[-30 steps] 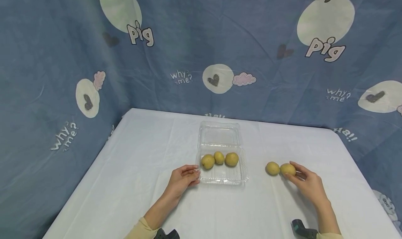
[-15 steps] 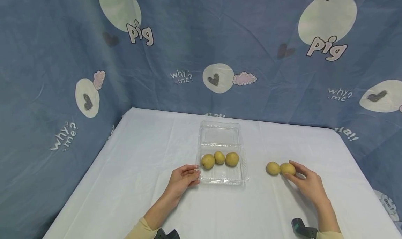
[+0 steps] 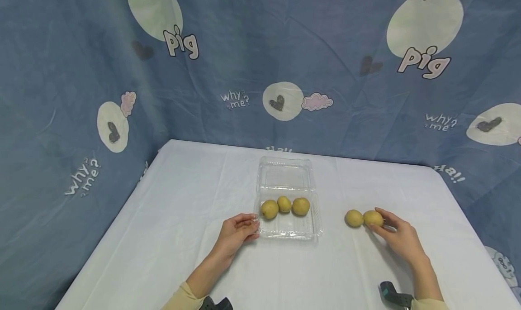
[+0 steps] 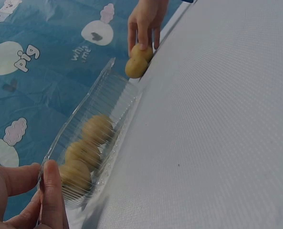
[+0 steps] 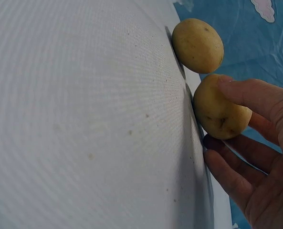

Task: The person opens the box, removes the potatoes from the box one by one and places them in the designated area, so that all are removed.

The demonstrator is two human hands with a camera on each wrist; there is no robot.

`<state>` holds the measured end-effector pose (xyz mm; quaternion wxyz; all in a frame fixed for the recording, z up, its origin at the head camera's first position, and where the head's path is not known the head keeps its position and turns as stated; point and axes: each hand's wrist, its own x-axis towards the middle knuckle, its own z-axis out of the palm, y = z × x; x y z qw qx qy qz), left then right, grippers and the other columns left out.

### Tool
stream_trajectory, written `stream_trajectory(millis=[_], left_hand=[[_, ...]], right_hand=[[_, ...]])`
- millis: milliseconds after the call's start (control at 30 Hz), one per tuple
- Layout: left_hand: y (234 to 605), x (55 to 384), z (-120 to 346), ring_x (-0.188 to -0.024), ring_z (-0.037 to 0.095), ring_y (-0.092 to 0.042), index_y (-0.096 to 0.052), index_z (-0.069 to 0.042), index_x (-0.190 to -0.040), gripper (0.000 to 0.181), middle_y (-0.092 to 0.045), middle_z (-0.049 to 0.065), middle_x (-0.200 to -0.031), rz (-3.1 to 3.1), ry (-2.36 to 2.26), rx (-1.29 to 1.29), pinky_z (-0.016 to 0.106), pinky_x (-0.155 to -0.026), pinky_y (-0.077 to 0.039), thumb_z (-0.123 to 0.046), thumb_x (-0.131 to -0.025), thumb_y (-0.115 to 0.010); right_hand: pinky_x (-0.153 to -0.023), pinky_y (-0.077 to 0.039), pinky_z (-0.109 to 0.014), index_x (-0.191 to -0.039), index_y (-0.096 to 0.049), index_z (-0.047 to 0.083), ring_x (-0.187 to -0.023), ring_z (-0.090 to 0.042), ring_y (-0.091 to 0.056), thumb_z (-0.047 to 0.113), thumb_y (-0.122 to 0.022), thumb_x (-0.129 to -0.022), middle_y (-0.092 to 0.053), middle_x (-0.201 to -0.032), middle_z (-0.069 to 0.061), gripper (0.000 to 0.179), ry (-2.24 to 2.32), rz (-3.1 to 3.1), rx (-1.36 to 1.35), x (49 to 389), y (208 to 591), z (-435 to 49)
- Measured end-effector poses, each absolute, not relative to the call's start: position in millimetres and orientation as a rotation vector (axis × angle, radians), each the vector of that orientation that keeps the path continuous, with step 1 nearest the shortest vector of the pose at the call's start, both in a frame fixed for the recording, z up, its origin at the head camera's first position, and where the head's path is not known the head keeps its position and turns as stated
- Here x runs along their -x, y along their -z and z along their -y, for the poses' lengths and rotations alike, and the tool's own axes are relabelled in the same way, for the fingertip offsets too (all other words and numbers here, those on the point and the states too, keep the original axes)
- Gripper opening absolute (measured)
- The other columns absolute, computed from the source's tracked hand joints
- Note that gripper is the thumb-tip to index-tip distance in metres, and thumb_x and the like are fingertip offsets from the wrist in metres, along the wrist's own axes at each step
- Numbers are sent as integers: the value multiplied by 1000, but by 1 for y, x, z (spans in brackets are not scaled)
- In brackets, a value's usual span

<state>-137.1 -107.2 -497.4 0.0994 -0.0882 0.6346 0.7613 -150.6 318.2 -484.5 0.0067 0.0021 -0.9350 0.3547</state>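
My left hand pinches the left rim of a clear plastic clamshell box between thumb and fingers. The lid of the box is folded back, away from me. Inside sit three yellow potatoes in a row: a left potato, a smaller middle potato and a right potato. Right of the box, my right hand grips a potato, thumb on one side and fingers on the other. Another potato rests on the table just left of it.
A white cloth covers the table. Behind it and along the left side hangs a blue printed curtain. Black devices show at both wrists, a left one and a right one.
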Motion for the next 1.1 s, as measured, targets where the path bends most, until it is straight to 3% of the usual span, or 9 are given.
stream_trajectory(millis=[600,1100], left_hand=[[497,138,107,-79,14,-62,-58,13,-117,34,-61,9,-92,-1876,-2273,227,27,-73,-60,-1,-88,-71],[499,138,107,-79,13,-61,-58,13,-117,33,-60,9,-91,-1880,-2271,241,26,-73,-60,0,-89,-70]], right_hand=[[-92,-46,-64,-142,-45,-2,-117,-48,-53,35,-71,-92,-53,-133,-29,67,-1148,2898,-19,149,482,-321],[-92,-48,-62,-145,-41,-1,-118,-46,-53,44,-68,-91,-49,-137,-28,75,-1139,2924,52,142,484,-325]])
